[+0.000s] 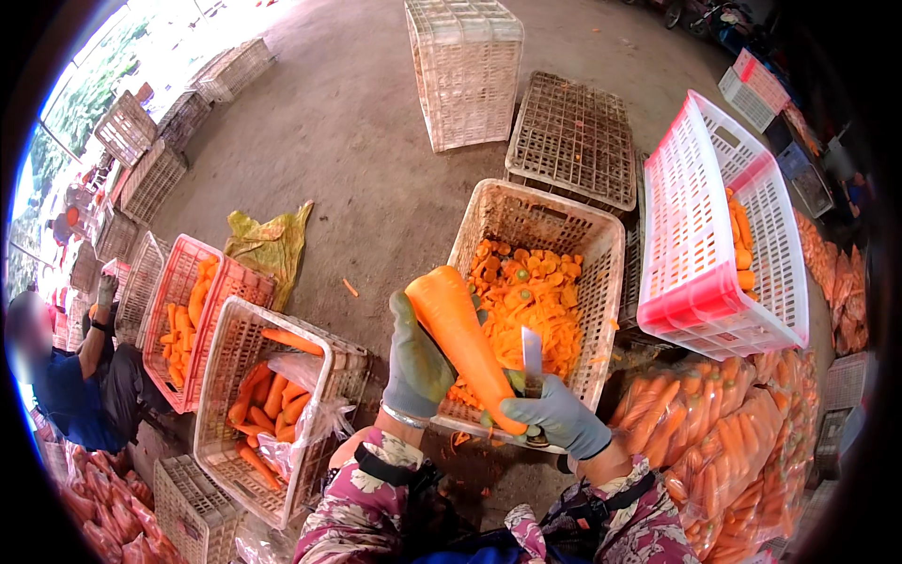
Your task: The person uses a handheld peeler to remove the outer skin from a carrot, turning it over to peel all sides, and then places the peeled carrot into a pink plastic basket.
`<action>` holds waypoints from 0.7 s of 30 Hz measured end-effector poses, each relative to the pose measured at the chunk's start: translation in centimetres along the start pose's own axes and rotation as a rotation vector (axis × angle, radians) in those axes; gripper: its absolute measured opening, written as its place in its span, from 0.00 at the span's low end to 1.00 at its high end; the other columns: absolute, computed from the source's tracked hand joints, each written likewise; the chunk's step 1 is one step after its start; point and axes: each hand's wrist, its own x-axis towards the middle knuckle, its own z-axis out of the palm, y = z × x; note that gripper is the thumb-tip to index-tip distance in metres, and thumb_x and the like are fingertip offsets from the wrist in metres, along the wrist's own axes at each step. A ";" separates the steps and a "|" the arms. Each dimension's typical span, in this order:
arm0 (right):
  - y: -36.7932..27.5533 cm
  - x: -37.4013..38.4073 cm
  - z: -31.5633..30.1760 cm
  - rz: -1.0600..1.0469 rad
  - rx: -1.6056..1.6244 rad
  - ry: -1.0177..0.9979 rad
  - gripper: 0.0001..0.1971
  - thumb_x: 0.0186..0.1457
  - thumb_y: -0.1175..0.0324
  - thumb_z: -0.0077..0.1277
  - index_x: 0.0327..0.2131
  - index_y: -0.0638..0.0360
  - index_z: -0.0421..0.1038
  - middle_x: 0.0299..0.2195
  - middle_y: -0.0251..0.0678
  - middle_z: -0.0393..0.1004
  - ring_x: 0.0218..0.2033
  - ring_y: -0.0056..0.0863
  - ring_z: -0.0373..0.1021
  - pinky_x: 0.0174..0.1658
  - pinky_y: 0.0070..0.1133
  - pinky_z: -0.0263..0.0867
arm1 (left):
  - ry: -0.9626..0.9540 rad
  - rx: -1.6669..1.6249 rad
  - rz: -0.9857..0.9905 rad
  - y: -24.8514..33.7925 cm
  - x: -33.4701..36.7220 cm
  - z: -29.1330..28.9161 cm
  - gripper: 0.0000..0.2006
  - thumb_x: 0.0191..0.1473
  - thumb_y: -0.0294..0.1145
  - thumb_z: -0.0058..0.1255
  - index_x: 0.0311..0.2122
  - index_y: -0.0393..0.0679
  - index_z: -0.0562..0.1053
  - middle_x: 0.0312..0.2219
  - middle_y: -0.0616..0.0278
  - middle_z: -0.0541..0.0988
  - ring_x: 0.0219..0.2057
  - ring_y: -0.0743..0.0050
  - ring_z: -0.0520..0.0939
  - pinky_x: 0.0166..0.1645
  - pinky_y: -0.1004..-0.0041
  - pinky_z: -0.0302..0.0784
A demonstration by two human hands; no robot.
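Observation:
A large orange carrot (460, 338) slants across the middle of the view, its thick end up and to the left. My left hand (415, 365), in a grey glove with yellowish-green stains, grips it from the left side, with most fingers hidden behind it. In a matching glove, my right hand (567, 419) is closed around a knife (533, 352) whose short, flat blade points up. That hand also touches the carrot's narrow lower end. Under both hands stands a dirty plastic crate (601, 273) with orange carrot peelings and cut pieces (536, 296) in it.
Left are a whitish crate (211, 414) of carrots with plastic film and a pink-edged crate (169, 273). A pink-and-white crate (672, 235) stands right, above bagged carrots (733, 442). A yellowish sack (272, 246) lies on the floor. A co-worker (70, 395) sits far left.

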 end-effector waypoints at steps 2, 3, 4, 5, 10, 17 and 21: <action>0.5 0.0 0.3 0.021 -0.023 0.064 0.36 0.53 0.64 0.63 0.61 0.68 0.60 0.32 0.31 0.77 0.20 0.13 0.63 0.23 0.14 0.59 | -0.057 0.101 0.010 0.1 -0.4 1.1 0.42 0.51 0.64 0.53 0.62 0.42 0.59 0.52 0.52 0.72 0.52 0.54 0.75 0.57 0.53 0.73; 0.9 0.0 0.2 0.017 -0.032 0.061 0.36 0.52 0.65 0.64 0.61 0.68 0.59 0.33 0.30 0.77 0.20 0.13 0.63 0.23 0.13 0.59 | -0.102 0.199 0.030 0.3 -0.8 1.9 0.44 0.51 0.63 0.55 0.63 0.43 0.57 0.54 0.52 0.71 0.54 0.54 0.74 0.58 0.52 0.72; 1.7 0.0 -0.1 0.013 -0.046 0.066 0.37 0.51 0.66 0.65 0.62 0.67 0.59 0.35 0.30 0.76 0.20 0.12 0.63 0.23 0.13 0.59 | -0.153 0.290 0.047 0.3 -1.0 2.5 0.46 0.50 0.63 0.57 0.65 0.44 0.55 0.55 0.52 0.69 0.55 0.54 0.73 0.59 0.52 0.71; 2.4 0.1 -0.6 0.008 -0.059 0.073 0.38 0.50 0.67 0.66 0.62 0.67 0.59 0.36 0.30 0.76 0.21 0.11 0.62 0.23 0.13 0.59 | -0.216 0.352 0.037 0.2 -1.0 2.9 0.47 0.48 0.60 0.60 0.65 0.44 0.54 0.56 0.53 0.69 0.55 0.54 0.73 0.59 0.51 0.71; 2.6 0.9 -1.1 -0.300 -0.164 0.210 0.24 0.52 0.74 0.63 0.52 0.67 0.69 0.40 0.32 0.76 0.36 0.15 0.70 0.39 0.17 0.68 | -0.361 0.556 -0.099 0.8 -1.9 2.3 0.48 0.43 0.40 0.71 0.65 0.42 0.54 0.59 0.53 0.66 0.57 0.60 0.72 0.60 0.57 0.70; 2.9 1.5 -1.9 -0.348 -0.271 0.188 0.31 0.54 0.75 0.61 0.60 0.67 0.62 0.47 0.33 0.75 0.43 0.16 0.69 0.47 0.19 0.68 | -0.373 0.668 -0.189 0.7 -2.7 2.6 0.43 0.42 0.26 0.69 0.63 0.38 0.58 0.59 0.56 0.68 0.56 0.67 0.72 0.57 0.65 0.72; 2.4 1.4 -1.4 -0.341 -0.242 0.195 0.30 0.55 0.74 0.61 0.60 0.66 0.62 0.47 0.33 0.75 0.42 0.16 0.69 0.46 0.19 0.68 | -0.366 0.759 -0.266 0.7 -2.4 2.5 0.41 0.42 0.23 0.68 0.61 0.38 0.60 0.55 0.55 0.72 0.52 0.67 0.76 0.55 0.66 0.74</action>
